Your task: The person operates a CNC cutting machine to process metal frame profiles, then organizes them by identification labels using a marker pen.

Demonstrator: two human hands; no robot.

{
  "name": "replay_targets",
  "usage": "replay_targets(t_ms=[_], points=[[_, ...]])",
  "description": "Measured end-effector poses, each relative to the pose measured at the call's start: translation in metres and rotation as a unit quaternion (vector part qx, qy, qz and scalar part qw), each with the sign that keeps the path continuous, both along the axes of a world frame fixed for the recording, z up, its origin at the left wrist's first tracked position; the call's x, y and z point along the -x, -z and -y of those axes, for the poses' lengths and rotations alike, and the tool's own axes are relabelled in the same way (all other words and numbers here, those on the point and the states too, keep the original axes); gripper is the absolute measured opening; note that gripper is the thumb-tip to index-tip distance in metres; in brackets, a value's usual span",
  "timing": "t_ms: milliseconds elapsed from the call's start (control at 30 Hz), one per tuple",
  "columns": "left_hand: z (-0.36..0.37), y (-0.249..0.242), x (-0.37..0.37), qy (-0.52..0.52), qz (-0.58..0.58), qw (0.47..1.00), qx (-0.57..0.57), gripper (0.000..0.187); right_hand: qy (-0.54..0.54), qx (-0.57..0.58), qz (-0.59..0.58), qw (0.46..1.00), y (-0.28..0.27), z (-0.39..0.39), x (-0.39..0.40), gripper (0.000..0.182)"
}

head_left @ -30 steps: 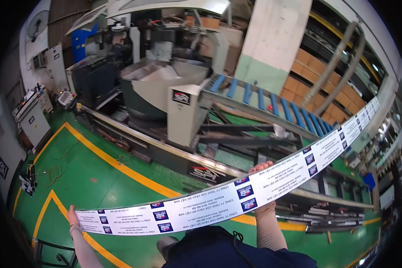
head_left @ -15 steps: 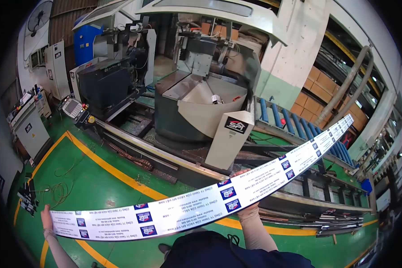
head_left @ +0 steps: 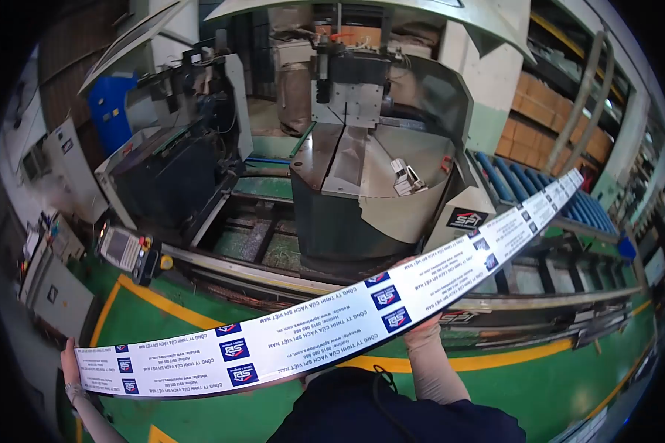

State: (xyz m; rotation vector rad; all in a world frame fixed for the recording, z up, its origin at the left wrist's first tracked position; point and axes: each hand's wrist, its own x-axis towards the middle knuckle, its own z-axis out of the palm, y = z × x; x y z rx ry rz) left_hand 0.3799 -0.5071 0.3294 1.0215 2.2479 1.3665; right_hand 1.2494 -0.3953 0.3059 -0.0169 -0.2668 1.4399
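Observation:
A long profile bar [head_left: 310,328] with white printed film and blue logo squares on its face crosses the head view, looking curved through the wide lens. Its far end rises at the right, beyond the machine's front rail. My left hand [head_left: 69,365] is closed on the bar's left end, thumb at the edge. Further along, my right hand [head_left: 425,328] grips the bar from below near its middle; most of its fingers are hidden behind the bar, with a little showing above the top edge.
Ahead stands a saw machine [head_left: 362,221] under a raised hood, small cut pieces [head_left: 406,177] on its table. A second saw unit [head_left: 166,173] is at left, a control pendant [head_left: 125,251] before it. Blue rollers [head_left: 510,181] extend right. Yellow lines [head_left: 162,304] mark the green floor.
The view has moved closer to the saw machine and turned, so its table shows more fully. The bar stays in both hands and travels along with me.

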Motion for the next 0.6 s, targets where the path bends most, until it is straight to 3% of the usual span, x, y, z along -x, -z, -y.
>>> replay_targets(t_ms=[167, 233, 300, 333, 400, 467, 500, 600], points=[[-0.143, -0.055, 0.018, 0.06, 0.097, 0.993, -0.004, 0.05, 0.022, 0.019, 0.008, 1.0, -0.008, -0.097, 0.05, 0.056], [-0.194, -0.065, 0.058, 0.105, 0.025, 0.993, 0.04, 0.062, 0.036, 0.023, 0.005, 0.999, -0.006, -0.133, 0.065, 0.06], [-0.259, -0.03, 0.136, 0.104, 0.016, 0.994, -0.014, 0.075, 0.065, 0.01, 0.004, 0.998, 0.001, -0.165, 0.078, 0.062], [-0.282, -0.044, 0.137, 0.186, 0.062, 0.98, 0.022, 0.08, 0.082, 0.007, 0.004, 0.997, 0.007, -0.181, 0.085, 0.063], [-0.331, -0.054, 0.139, 0.128, -0.024, 0.989, 0.068, 0.071, 0.099, 0.007, 0.004, 0.995, 0.017, -0.215, 0.1, 0.064], [-0.376, -0.078, 0.083, 0.142, 0.031, 0.989, 0.037, 0.053, 0.127, 0.013, 0.013, 0.992, 0.02, -0.247, 0.107, 0.062], [-0.398, -0.093, 0.085, 0.208, -0.012, 0.974, 0.089, 0.054, 0.142, 0.02, 0.02, 0.989, 0.021, -0.262, 0.108, 0.061], [-0.45, -0.12, 0.066, 0.168, -0.079, 0.971, 0.148, 0.074, 0.193, 0.053, 0.075, 0.977, 0.014, -0.3, 0.116, 0.058]])
